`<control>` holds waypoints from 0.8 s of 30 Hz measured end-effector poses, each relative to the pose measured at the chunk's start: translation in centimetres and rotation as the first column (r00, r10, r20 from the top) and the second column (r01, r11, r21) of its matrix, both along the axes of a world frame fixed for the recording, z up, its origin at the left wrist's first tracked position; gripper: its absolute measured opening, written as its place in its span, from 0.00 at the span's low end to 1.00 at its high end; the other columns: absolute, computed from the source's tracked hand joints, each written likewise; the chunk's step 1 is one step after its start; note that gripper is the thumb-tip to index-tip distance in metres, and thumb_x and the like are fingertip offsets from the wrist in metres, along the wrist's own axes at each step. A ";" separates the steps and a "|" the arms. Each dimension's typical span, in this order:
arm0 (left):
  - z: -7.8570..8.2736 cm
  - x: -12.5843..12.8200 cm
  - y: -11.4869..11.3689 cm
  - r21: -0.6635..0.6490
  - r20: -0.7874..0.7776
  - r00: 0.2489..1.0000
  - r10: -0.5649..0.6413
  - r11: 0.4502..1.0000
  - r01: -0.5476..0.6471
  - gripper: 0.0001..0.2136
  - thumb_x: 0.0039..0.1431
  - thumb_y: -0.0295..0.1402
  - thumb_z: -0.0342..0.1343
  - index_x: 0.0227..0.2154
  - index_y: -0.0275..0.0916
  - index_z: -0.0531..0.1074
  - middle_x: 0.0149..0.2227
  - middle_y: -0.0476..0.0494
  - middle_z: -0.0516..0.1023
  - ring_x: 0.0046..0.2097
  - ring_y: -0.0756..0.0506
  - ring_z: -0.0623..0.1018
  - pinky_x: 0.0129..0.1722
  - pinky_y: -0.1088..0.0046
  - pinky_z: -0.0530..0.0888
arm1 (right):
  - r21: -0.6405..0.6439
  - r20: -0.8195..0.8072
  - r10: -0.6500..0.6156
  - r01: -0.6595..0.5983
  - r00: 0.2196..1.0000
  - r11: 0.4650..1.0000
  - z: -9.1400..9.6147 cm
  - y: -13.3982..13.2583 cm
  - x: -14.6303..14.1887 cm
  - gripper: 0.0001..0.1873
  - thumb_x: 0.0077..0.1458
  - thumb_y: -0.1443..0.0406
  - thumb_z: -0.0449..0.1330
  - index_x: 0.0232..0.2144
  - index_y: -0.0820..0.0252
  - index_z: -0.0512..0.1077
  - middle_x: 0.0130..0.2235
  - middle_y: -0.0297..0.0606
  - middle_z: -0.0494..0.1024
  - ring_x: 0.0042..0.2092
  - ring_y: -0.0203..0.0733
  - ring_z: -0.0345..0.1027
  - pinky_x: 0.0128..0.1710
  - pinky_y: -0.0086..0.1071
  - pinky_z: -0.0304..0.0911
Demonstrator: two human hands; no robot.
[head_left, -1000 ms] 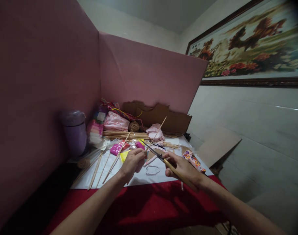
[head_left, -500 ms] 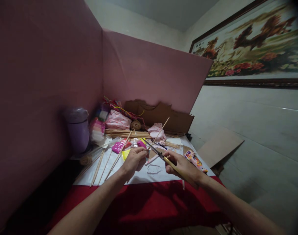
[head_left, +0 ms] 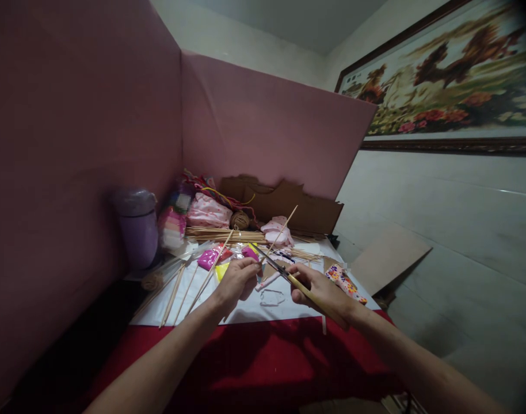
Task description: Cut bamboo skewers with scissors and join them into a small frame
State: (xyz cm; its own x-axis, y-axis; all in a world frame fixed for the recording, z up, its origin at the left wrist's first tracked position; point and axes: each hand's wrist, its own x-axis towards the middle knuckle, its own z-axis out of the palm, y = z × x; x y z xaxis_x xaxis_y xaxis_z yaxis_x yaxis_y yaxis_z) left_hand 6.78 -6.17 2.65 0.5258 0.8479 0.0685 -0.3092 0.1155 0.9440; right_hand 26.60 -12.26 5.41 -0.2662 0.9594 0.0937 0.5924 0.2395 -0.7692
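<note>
My left hand (head_left: 236, 283) pinches a thin wooden stick (head_left: 281, 231) that slants up and to the right over the white sheet (head_left: 250, 310). My right hand (head_left: 323, 293) is wrapped round the yellow handle of a pair of scissors (head_left: 277, 269). The dark blades point up and left and meet the stick just beside my left fingertips. Both hands hover above the white sheet, close together.
Loose sticks (head_left: 176, 290) lie left of my hands, and a bundle of sticks (head_left: 224, 236) lies behind. Coloured packets (head_left: 211, 259), a twine ball (head_left: 239, 219), pink cloth (head_left: 277, 230), a purple jar (head_left: 137, 227) and cardboard (head_left: 284, 204) crowd the back. Pink panels (head_left: 267, 123) wall the table; red cloth (head_left: 263, 362) covers its front.
The scissors' blades have drawn in closer to my left fingertips on the stick. Both hands have stayed almost in place while the view shifted slightly.
</note>
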 end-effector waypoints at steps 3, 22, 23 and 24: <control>0.0 -0.1 0.0 -0.007 0.004 1.000 -0.002 1.000 0.002 0.10 0.48 0.38 0.55 0.21 0.37 0.64 0.11 0.61 0.49 0.13 0.58 0.47 0.12 0.81 0.44 | 0.007 0.001 0.027 -0.027 1.000 1.000 -0.3 0.2 0.2 0.31 0.42 0.42 0.59 0.38 0.60 0.63 0.25 0.30 0.65 0.26 0.34 0.55 0.24 0.27 0.50; 0.0 -0.2 0.1 0.004 -0.022 1.000 0.008 1.000 -0.008 0.08 0.49 0.35 0.53 0.21 0.37 0.64 0.11 0.60 0.50 0.13 0.58 0.47 0.12 0.81 0.44 | 0.019 0.009 0.054 -0.054 0.999 0.998 -0.5 0.7 0.0 0.31 0.45 0.42 0.58 0.40 0.60 0.63 0.27 0.32 0.67 0.28 0.35 0.58 0.27 0.27 0.54; 0.0 -0.2 0.1 0.003 -0.025 1.000 0.011 1.000 -0.011 0.08 0.49 0.35 0.53 0.21 0.37 0.64 0.11 0.60 0.50 0.13 0.58 0.47 0.12 0.81 0.44 | 0.023 0.013 0.054 -0.055 0.998 0.998 -0.5 0.7 0.0 0.31 0.45 0.42 0.58 0.40 0.60 0.63 0.27 0.31 0.67 0.28 0.35 0.58 0.27 0.27 0.53; 0.0 -0.2 0.1 0.002 -0.026 1.000 0.012 1.000 -0.012 0.08 0.49 0.35 0.53 0.21 0.37 0.64 0.11 0.60 0.50 0.13 0.58 0.47 0.12 0.81 0.44 | 0.027 0.018 0.053 -0.054 0.998 0.998 -0.5 0.7 0.0 0.30 0.45 0.43 0.57 0.40 0.60 0.63 0.27 0.31 0.67 0.28 0.35 0.58 0.27 0.27 0.53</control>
State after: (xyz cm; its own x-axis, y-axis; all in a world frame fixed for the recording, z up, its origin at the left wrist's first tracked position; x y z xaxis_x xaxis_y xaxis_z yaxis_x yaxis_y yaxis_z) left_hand 6.61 -6.09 2.66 0.5172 0.8540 0.0560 -0.2855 0.1105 0.9520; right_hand 26.57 -11.60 4.95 -0.3187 0.9409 0.1144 0.5914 0.2917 -0.7518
